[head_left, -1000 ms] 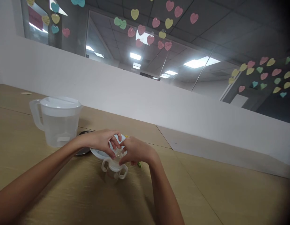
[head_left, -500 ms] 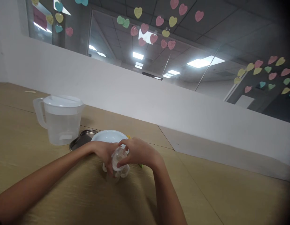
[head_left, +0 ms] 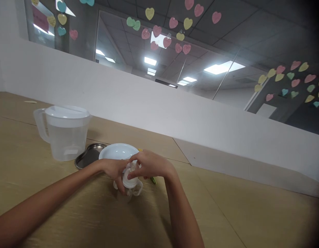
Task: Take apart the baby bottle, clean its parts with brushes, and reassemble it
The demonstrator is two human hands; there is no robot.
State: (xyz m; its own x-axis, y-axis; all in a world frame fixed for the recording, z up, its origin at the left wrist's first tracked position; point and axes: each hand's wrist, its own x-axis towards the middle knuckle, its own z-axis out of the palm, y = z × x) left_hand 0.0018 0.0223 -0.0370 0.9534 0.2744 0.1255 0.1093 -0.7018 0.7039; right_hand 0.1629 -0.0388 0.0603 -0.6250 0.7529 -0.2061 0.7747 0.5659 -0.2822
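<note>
A clear baby bottle (head_left: 124, 197) with two whitish side handles stands on the table in front of me. My left hand (head_left: 115, 170) is wrapped round its left side, the thumb pointing down along the bottle. From the right, my right hand (head_left: 153, 164) has thumb and fingers closed round the bottle's white collar and clear top (head_left: 130, 179). Part of the bottle's far side is hidden by both hands. Just behind the hands sits a pale blue bowl (head_left: 118, 150). Beneath my right hand shows a thin green tip (head_left: 153, 180), its other part covered.
To the left stands a lidded translucent jug (head_left: 67, 137), its handle facing left. Between jug and bowl lies a curved metal tray (head_left: 90, 156). A white wall (head_left: 138, 100) with a window bearing heart-shaped notes rises behind the wooden table (head_left: 71, 213).
My right hand's fingers have shifted slightly on the bottle's collar and top, showing more of the collar. The whole view has moved a little; my left hand keeps its hold.
</note>
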